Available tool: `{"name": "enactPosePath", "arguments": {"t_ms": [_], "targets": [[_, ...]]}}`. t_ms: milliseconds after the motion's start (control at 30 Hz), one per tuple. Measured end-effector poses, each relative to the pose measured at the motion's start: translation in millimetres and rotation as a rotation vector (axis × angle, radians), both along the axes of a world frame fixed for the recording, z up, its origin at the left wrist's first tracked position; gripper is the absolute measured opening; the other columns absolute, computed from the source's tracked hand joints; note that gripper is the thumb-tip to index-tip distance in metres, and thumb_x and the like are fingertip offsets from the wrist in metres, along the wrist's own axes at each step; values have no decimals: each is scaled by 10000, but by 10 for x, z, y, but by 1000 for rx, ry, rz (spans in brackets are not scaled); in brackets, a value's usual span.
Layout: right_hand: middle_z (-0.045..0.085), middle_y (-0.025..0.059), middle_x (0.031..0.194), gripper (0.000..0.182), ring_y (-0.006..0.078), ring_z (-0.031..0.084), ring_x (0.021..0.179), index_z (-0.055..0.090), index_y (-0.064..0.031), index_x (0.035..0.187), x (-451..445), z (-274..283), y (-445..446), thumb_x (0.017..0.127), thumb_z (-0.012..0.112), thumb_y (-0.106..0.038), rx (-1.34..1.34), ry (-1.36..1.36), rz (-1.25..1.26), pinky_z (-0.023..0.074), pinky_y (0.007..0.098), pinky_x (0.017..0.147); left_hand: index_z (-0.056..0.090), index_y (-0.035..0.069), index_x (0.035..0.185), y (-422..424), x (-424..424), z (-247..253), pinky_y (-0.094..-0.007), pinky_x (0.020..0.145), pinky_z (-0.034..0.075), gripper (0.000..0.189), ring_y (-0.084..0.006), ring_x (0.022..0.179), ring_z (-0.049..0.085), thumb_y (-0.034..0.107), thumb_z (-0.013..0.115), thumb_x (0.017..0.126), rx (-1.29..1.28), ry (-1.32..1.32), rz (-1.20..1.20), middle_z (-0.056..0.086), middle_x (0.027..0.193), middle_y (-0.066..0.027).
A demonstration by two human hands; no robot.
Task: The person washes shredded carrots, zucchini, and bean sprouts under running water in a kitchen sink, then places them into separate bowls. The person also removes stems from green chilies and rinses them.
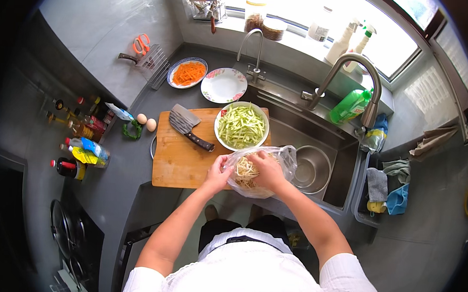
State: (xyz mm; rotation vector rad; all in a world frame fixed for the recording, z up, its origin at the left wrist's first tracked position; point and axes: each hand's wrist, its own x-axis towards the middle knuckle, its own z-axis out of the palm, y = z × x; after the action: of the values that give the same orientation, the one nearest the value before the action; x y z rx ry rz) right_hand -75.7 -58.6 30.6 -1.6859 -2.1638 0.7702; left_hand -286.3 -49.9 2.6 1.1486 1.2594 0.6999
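Note:
My left hand point(218, 172) grips the left rim of a clear plastic bag point(286, 164) that holds thin pale sprouts point(245, 170). My right hand point(267, 169) reaches into the bag, its fingertips among the sprouts; whether they pinch any is hidden. The bag lies over the front right edge of a wooden cutting board point(186, 169), beside the sink. Just behind it, a white bowl point(216, 132) full of light green vegetable strips point(241, 126) stands on the board. A cleaver point(188, 124) with a dark handle lies to the left of the bowl.
Behind the board stand a plate of carrot shreds point(188, 73) and a floral plate point(223, 85). Two eggs point(146, 122) and several bottles point(82, 129) are at left. The sink point(338, 170) at right holds a metal bowl point(310, 169), under a curved faucet point(341, 64).

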Motion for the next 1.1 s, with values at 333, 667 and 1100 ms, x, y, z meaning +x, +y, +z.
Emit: {"name": "enactPosePath", "arguments": {"t_ms": [333,667,1100], "targets": [[597,150,1168,647,274,571,1110,548,-19,1218,369,148,196,608,761,-53,-110,463,22,448,337,959,463,82,1327,30,121,180,-320,776,522,527,-189,946,592,91,656,838,375,265,-30,550,1152,-114],[640,30,1096,552,117,577,1009,554,-24,1200,537,326,223,673,707,31,-402,759,-45,455,286,918,498,72,1296,188,258,112,-373,878,486,501,-296,1056,573,121,646,819,381,329,-56,538,1200,-160],[642,37,1118,495,128,606,1005,555,-43,1201,1437,791,-55,736,678,72,-366,1178,-239,477,299,906,490,114,1334,251,965,798,-474,1082,243,644,-339,1325,356,69,541,693,907,475,-217,424,1391,-149]]}}
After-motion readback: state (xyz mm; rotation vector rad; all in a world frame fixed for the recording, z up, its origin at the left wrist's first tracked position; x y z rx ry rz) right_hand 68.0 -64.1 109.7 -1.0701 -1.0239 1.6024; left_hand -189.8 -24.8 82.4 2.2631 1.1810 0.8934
